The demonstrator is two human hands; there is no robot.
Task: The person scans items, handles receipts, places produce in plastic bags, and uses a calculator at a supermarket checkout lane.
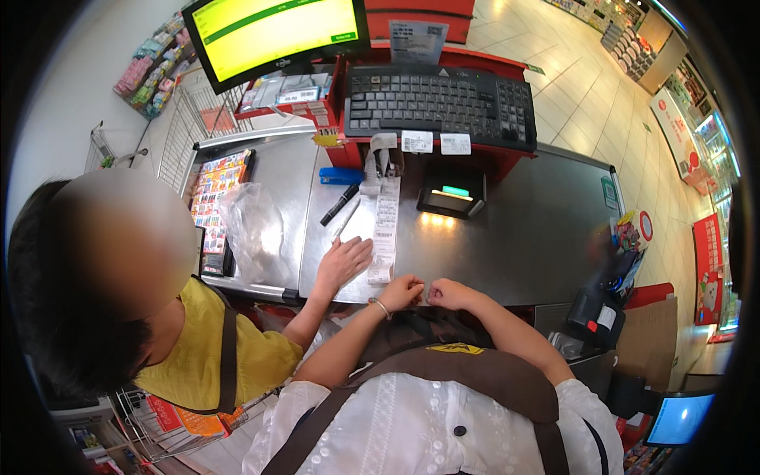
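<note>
My left hand (402,292), a bracelet at its wrist, rests at the front edge of the metal checkout counter (504,261) with fingers curled. My right hand (452,294) lies just to its right, also curled; a small gap parts the two, and nothing shows in either. Beyond my left hand a long strip of printed receipts (386,228) runs up the counter. Left of the strip are a black marker (339,205), a white pen (346,218) and a blue stapler (341,176). A lit black barcode scanner (452,196) stands farther back.
At left, a co-worker's hand (345,262) lies flat beside the receipts. A clear plastic bag (255,231) sits near a product display tray (217,196). A black keyboard (439,104) and a monitor (279,35) stand behind; a black card terminal (595,317) is at right.
</note>
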